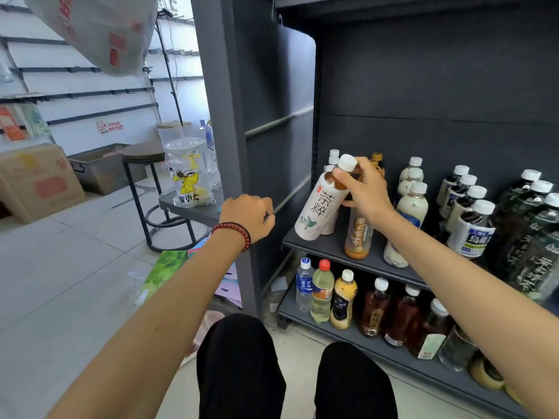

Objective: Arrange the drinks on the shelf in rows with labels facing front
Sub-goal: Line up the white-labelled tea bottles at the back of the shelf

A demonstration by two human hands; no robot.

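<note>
Your knees (242, 358) in black trousers fill the near edge, cut off by the frame. Your right hand (367, 189) has its fingers grasping the white-labelled tea bottle (320, 210) around the neck just under the white cap; the bottle tilts to the left, label toward you, its base at the near left end of the upper shelf (329, 244). That hand hides the top of the amber tea bottle (358, 234) just right of it, and more white caps show behind. Your left hand (249, 214), a red bead bracelet (234, 231) on its wrist, hangs clenched in front of the grey shelf post, nothing visible in it. Further right on the upper shelf stand a row of milky bottles (413, 204), a row of oolong bottles (472, 231) and dark green bottles (532, 237) smeared at the frame edge. The lower shelf (348, 337) carries mixed drinks; those at its right end are partly hidden by your forearm. Far left, a clear bag with a yellow cartoon (187, 173) sits on a grey desk (193, 211), holding what looks like clear cups.
</note>
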